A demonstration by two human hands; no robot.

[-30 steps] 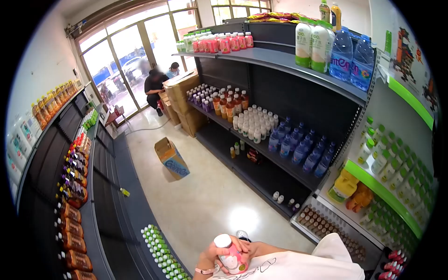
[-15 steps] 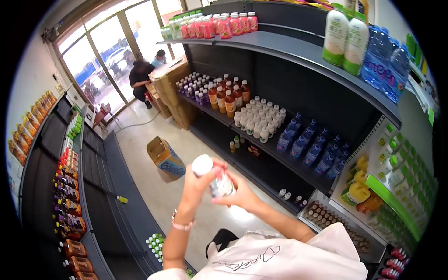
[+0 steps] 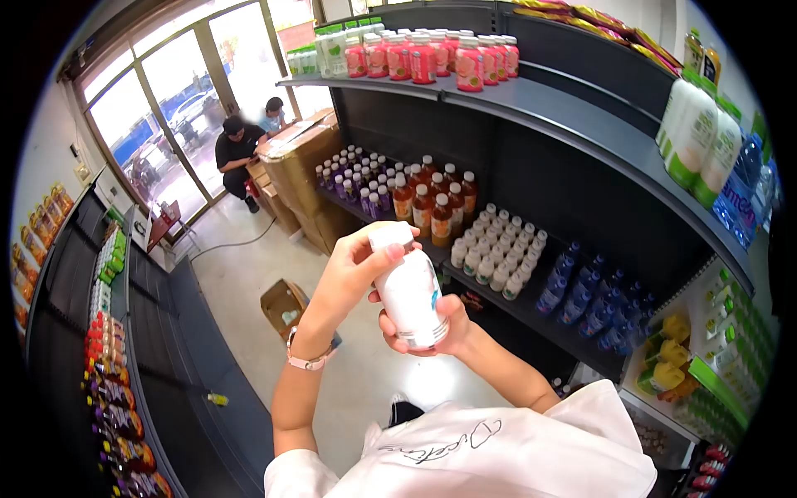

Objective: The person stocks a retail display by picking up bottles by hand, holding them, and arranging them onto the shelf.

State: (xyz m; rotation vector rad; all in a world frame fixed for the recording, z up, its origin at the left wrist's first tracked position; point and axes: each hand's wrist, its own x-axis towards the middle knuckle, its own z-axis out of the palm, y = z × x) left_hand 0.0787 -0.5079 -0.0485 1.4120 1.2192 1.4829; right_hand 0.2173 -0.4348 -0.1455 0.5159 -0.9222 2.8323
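Observation:
A white bottle [image 3: 410, 297] with a white cap [image 3: 390, 236] is held between both hands, slightly tilted, its top leaning left. My left hand [image 3: 353, 270] is closed around its upper part, the thumb lying near the cap. Lower down, my right hand [image 3: 452, 325] grips the base, with fingers curled beneath and the thumb against the side. A small patch of blue print shows on the bottle's right side; the rest of the label cannot be read.
Rows of small white bottles [image 3: 496, 253], orange-brown drinks [image 3: 433, 207] and blue bottles [image 3: 573, 295] fill the shelf ahead. Pink bottles [image 3: 423, 60] line the shelf above. An open carton [image 3: 285, 305] sits on the floor. Another person [image 3: 237, 153] crouches by stacked boxes [image 3: 303, 170].
The bottle is higher and closer to the camera, turned so that its white side shows. My left hand has risen along with it. The view has shifted, and shelf goods appear farther right.

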